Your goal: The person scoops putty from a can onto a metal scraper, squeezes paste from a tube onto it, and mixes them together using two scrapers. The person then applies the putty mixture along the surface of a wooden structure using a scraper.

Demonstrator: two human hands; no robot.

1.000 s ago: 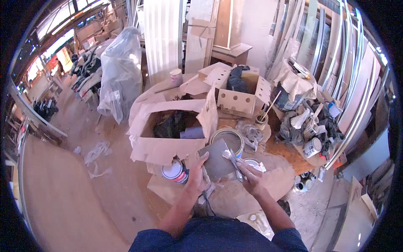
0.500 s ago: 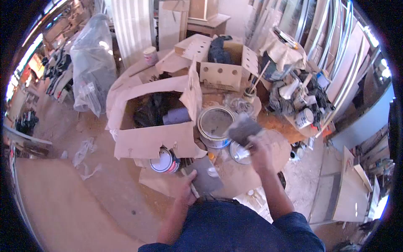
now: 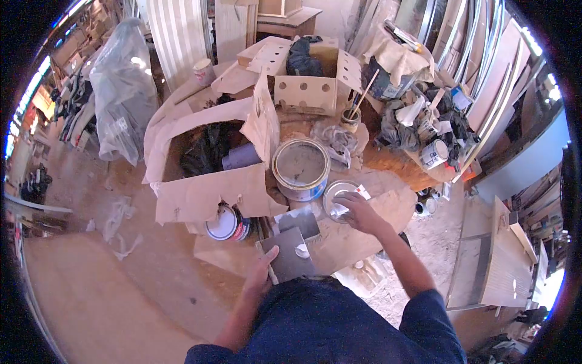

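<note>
My left hand [image 3: 260,273] grips a dark grey flat putty spreader [image 3: 292,258] with a dab of white paste on its face. A second grey spreader [image 3: 301,222] lies on the table just beyond it. My right hand [image 3: 357,212] is over a round metal lid [image 3: 332,193], fingers curled round a small white tube with red on its end [image 3: 362,191]. Its fingertips are partly hidden. Behind the lid stands a large open tin [image 3: 301,164] with grey filler inside.
An open cardboard box [image 3: 212,185] holds dark plastic and a purple-grey roll. Beside it is a white-lidded can [image 3: 223,224]. Farther back are a box with round holes [image 3: 306,94] and a small pot with a stick [image 3: 350,120]. Cluttered cans and rags [image 3: 424,130] stand right.
My right hand has put its spreader down near the left one and moved down to the lid, where it has taken the tube. My left hand still holds its spreader, now tilted differently.
</note>
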